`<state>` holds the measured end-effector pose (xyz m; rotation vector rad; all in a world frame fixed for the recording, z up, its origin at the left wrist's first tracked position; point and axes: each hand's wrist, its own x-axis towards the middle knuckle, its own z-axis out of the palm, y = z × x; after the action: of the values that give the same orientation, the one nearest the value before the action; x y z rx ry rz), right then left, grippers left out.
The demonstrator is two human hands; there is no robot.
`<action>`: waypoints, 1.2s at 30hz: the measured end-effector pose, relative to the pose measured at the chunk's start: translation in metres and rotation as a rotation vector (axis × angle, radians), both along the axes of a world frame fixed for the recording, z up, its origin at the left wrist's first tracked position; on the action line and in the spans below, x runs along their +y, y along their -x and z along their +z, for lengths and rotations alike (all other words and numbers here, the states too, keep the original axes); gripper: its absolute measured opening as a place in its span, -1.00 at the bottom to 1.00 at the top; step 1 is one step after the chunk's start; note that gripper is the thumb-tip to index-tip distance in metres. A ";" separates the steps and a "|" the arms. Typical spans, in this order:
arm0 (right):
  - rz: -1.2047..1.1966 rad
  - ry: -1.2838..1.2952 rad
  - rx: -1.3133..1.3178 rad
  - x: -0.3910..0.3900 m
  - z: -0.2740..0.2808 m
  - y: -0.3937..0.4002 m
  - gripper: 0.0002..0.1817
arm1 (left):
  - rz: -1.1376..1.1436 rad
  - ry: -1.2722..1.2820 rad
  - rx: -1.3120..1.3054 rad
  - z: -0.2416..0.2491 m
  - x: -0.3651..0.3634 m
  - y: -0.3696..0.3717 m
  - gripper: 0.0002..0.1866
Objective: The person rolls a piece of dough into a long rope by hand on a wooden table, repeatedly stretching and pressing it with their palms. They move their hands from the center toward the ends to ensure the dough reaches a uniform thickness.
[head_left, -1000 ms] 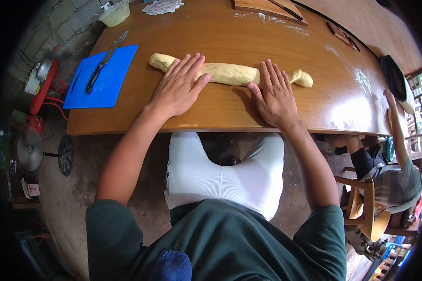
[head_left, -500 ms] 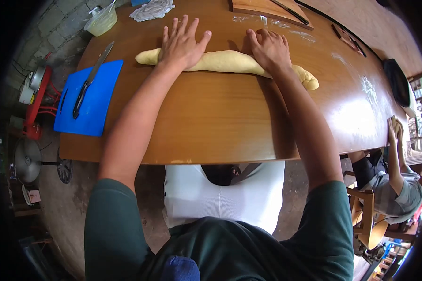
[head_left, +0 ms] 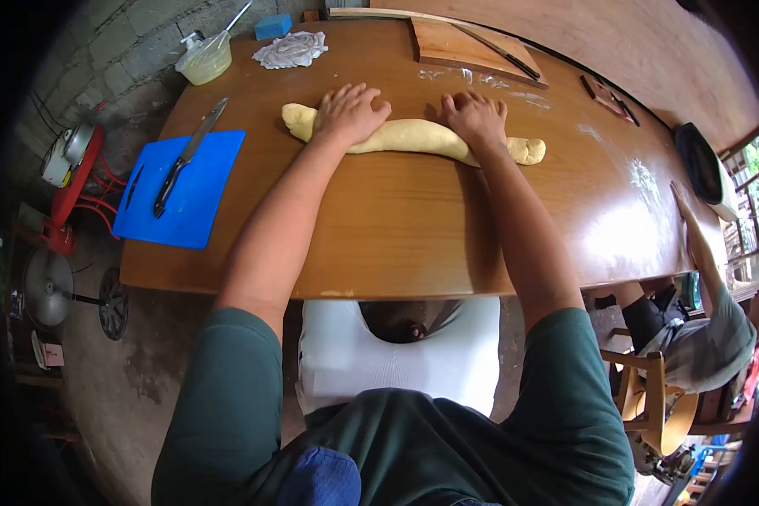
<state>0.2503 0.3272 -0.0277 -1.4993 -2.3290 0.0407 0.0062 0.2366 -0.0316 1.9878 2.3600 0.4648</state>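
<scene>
A long, pale yellow dough roll (head_left: pixel 409 135) lies crosswise on the brown wooden table (head_left: pixel 379 219), bulging slightly in the middle and lumpy at both ends. My left hand (head_left: pixel 350 115) rests palm down over its left part, fingers stretched away from me and a little bent. Over the right part lies my right hand (head_left: pixel 478 122), also palm down, with its fingers apart and slightly curled. Both palms cover the dough beneath them. The roll's left end (head_left: pixel 298 121) and right end (head_left: pixel 527 151) stick out past my hands.
To the left, a black-handled knife (head_left: pixel 189 160) lies on a blue cutting mat (head_left: pixel 207 198). Farther back are a bowl (head_left: pixel 206 63), a crumpled cloth (head_left: pixel 291 51) and a wooden board (head_left: pixel 460 46) with a knife (head_left: pixel 514 61). Another person's arm (head_left: pixel 698 236) reaches over the right edge.
My hands and the dough have come back toward me, and the hands are slightly closer together. The roll has turned at its ends. The other person's arm now stretches farther forward. The view has shifted.
</scene>
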 end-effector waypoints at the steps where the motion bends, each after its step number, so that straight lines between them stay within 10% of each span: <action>1: -0.055 0.036 -0.020 -0.015 0.004 -0.001 -0.27 | 0.003 -0.007 0.002 0.001 -0.013 -0.005 -0.29; 13: 0.010 0.524 -0.324 -0.150 0.072 -0.071 -0.04 | -0.316 -0.229 -0.005 0.035 -0.206 -0.023 -0.46; 19: 0.357 0.020 -0.124 -0.155 0.023 -0.166 -0.07 | -0.273 -0.218 0.087 0.020 -0.215 0.023 -0.49; 24: 0.122 0.011 -0.086 -0.200 0.028 -0.169 -0.34 | -0.393 -0.114 -0.087 0.032 -0.244 0.021 -0.48; 36: 0.273 -0.638 0.150 -0.207 0.182 -0.219 -0.65 | -0.270 -0.525 -0.043 0.172 -0.309 0.064 -0.56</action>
<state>0.4695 0.1201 0.1545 -0.8341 -2.1192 -0.4582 -0.0578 -0.0725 0.1408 2.4147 2.0424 1.1924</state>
